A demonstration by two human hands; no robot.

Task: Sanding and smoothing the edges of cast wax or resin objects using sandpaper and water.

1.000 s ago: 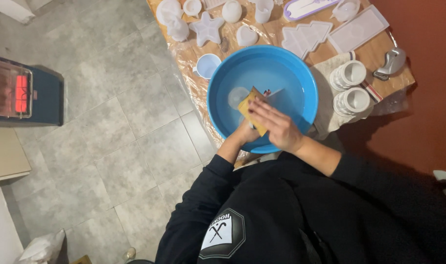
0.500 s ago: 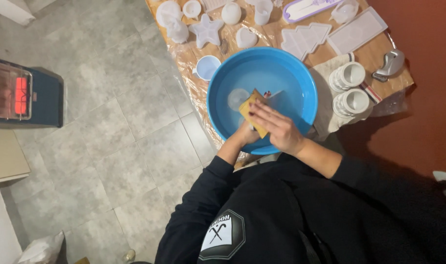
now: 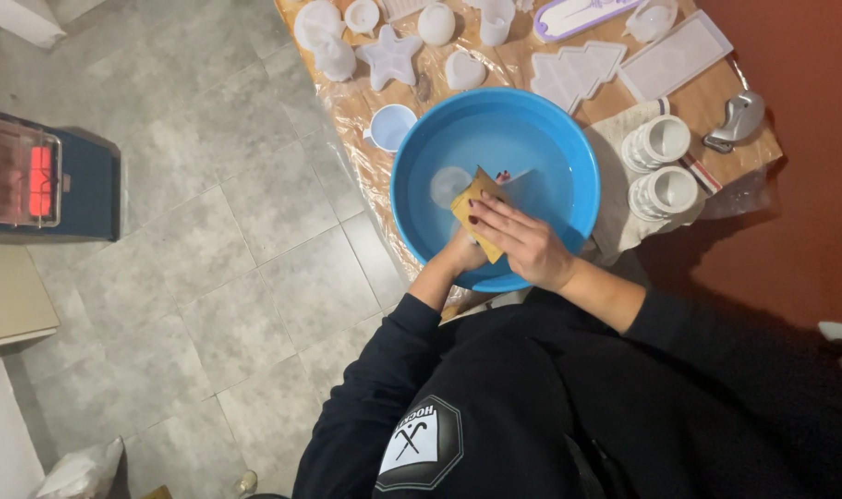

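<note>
my right hand [image 3: 522, 242] presses a yellow sponge [image 3: 476, 211] onto a clear mould [image 3: 524, 189] in the blue basin [image 3: 421, 148], my left hand [image 3: 460, 251] gripping beneath; scrubbing looks midway, with many white moulds [image 3: 391, 55] waiting on the tabletop [image 3: 716, 76]

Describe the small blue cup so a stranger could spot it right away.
Start at the big blue basin of water in the middle of the table. Just outside its upper left rim, on the plastic sheet, stands the small cup. It is pale blue with an open round mouth, while the moulds around it, a star and a heart among them, are white or clear.
</note>
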